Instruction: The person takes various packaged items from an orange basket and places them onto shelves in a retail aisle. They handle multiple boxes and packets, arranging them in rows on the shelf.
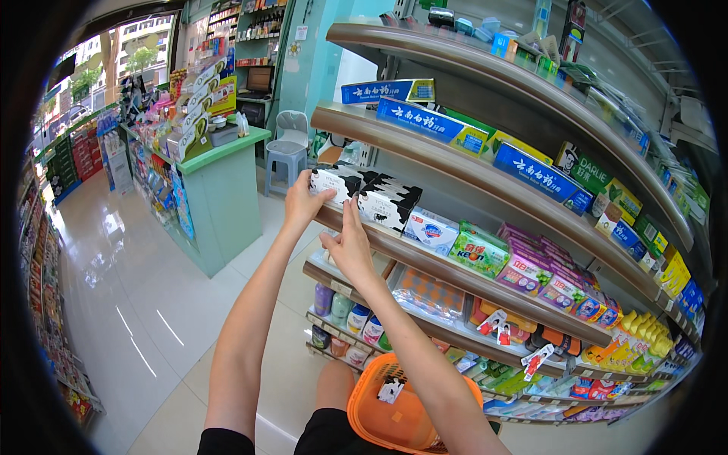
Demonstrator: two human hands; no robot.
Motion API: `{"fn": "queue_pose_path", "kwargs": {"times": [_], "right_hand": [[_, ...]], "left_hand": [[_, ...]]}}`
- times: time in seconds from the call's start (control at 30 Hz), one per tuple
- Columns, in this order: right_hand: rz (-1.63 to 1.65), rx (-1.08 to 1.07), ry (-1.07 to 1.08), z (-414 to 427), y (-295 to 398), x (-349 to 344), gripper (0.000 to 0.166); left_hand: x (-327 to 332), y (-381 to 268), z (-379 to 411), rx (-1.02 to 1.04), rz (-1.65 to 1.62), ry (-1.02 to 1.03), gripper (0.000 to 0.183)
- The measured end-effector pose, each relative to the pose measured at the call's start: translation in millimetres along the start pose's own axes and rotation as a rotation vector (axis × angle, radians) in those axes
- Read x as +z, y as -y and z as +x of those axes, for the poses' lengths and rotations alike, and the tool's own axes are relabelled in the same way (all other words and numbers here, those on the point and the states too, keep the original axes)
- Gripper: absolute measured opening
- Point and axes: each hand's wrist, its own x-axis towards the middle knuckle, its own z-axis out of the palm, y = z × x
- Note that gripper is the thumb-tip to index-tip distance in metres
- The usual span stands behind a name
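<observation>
My left hand (304,199) grips the left end of a white carton (334,183) with black cow-like patches, its thumb across the front. The carton sits at the left end of a middle shelf. My right hand (350,250) has its index and middle fingertips against the right edge of that carton, where it meets a matching stack of patterned cartons (384,206). The right thumb stands away from those fingers. Below my right arm is an orange plastic basket (357,406), with a small black-and-white patterned box (391,390) inside.
Soap packs (430,230) continue along the shelf's right side. Toothpaste boxes (424,120) fill the shelf above, its brown front edge (398,136) jutting out. Bottles (341,310) stand lower down. A green counter (227,210) and a grey plastic chair (287,142) are to the left.
</observation>
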Motion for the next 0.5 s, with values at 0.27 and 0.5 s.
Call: {"fn": "queue_pose_path", "kwargs": {"times": [0.27,0.5], "right_hand": [[-0.146,-0.046,0.069,-20.0,-0.3,3.9,0.078],[-0.24,-0.064,0.067,-23.0,1.0,-4.7,0.08]], "left_hand": [[5.3,-20.1,-7.1,0.003,0.132,-0.01,0.075],[12.4,-25.6,2.5,-0.013,0.239,0.048,0.079]]}}
